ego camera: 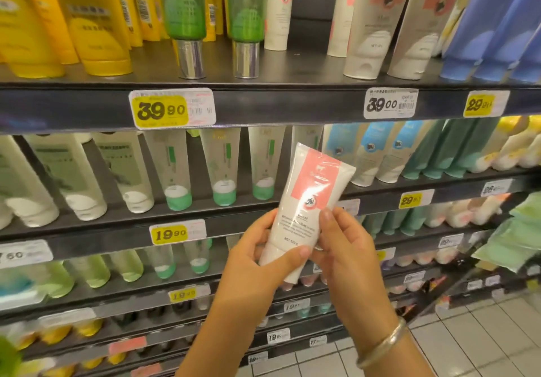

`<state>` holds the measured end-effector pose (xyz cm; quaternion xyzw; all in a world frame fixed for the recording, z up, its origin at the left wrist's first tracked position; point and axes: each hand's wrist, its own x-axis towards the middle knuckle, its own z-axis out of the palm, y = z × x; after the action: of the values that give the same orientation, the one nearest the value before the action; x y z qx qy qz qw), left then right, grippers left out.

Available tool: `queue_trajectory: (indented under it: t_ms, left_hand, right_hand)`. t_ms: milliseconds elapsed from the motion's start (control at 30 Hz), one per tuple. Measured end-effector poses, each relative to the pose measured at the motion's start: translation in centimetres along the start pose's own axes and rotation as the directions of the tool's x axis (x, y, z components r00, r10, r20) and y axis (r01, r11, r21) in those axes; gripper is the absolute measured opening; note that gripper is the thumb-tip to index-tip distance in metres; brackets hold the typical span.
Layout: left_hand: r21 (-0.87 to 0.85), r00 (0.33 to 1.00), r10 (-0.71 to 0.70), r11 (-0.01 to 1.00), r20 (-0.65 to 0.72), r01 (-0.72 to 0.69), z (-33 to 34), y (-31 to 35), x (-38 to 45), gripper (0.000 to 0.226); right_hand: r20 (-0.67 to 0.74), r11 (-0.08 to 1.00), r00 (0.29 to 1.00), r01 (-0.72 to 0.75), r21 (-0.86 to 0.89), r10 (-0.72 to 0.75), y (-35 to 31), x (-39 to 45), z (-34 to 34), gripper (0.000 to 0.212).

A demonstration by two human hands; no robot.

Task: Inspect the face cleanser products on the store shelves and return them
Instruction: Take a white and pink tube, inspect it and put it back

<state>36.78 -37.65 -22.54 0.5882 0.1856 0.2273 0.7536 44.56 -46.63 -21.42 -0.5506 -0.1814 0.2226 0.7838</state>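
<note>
A white cleanser tube with a pink label panel [304, 201] is held up in front of the shelves, cap end down and crimped end tilted up to the right. My left hand [257, 259] grips its lower part from the left, the thumb lying across the cap end. My right hand [342, 248] holds it from the right, fingertips pressed on the printed text; a silver bangle sits on that wrist. Matching white and pink tubes [369, 25] stand cap-down on the top shelf, with a gap [311, 19] beside them.
The dark top shelf [292, 104] carries yellow bottles [96, 31], green tubes with silver caps [187, 25] and blue tubes [491, 40]. Lower shelves hold white, green-capped and blue-labelled tubes behind price tags. White floor tiles [468, 347] lie at the bottom right.
</note>
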Motion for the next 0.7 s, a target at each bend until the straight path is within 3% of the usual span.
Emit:
queue_trajectory:
  t_ms: [300, 567, 700]
  left_hand:
    - [-0.079, 0.993, -0.121, 0.989, 0.013, 0.122, -0.6, -1.9, -3.2, 0.049]
    - [-0.409, 0.971, -0.227, 0.881, 0.079, 0.239, 1.1, -2.5, -5.3, 0.050]
    - [-0.562, 0.952, -0.291, 0.773, 0.097, 0.294, 2.9, -1.9, -5.6, 0.049]
  right_hand:
    - [-0.077, 0.998, 0.995, -0.060, 0.030, 0.062, 2.3, -2.9, -0.9, 0.029]
    - [-0.103, 0.994, 0.993, -0.039, 0.105, 0.050, 1.5, -3.1, -2.2, 0.026]
    - [-0.084, 0.991, 0.996, -0.025, 0.131, 0.036, 0.4, -2.6, -3.3, 0.027]
